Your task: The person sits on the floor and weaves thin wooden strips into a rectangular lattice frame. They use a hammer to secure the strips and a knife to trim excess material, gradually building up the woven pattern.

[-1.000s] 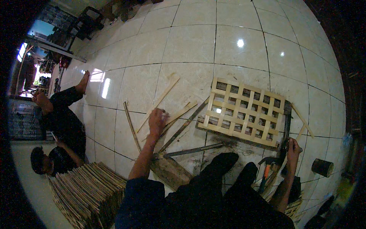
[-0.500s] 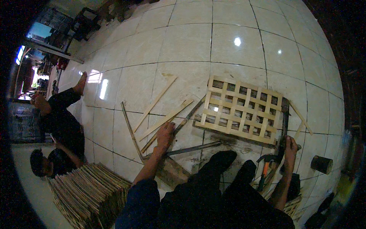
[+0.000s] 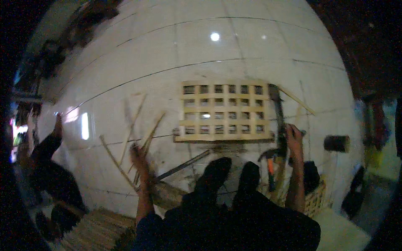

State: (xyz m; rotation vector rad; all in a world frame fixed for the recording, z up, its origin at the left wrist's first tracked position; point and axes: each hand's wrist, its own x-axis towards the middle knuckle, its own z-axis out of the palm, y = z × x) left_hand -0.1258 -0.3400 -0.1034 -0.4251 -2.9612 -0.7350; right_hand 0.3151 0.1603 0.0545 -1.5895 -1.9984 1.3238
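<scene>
- One slatted panel (image 3: pixel 231 120) of pale strips sits near the middle of the frame; its gaps show as six columns in four rows.
- Two hands of the wearer are in view.
- The left hand (image 3: pixel 138 155), left of centre and low, is blurred among the loose strips; I cannot tell whether its fingers are spread or pinching one.
- The right hand (image 3: pixel 295 138), right of centre, has its fingers bent against one dark bar (image 3: pixel 279 108) beside the panel's right edge; whether they close on it, I cannot tell.
- At least three loose strips (image 3: pixel 112 154) lie on the floor (image 3: pixel 259 50) around the left hand, and at least one thin strip (image 3: pixel 299 101) lies at the panel's upper right.
- One dark stick (image 3: pixel 182 165) slants below and left of the panel.
- One hammer (image 3: pixel 271 172) with some orange on its handle lies below the bar.
- One dark cylinder (image 3: pixel 336 143) lies at the right.
- One stack of slats (image 3: pixel 94 230) fills the lower left.
- One other person (image 3: pixel 54 173) sits at the left edge.
</scene>
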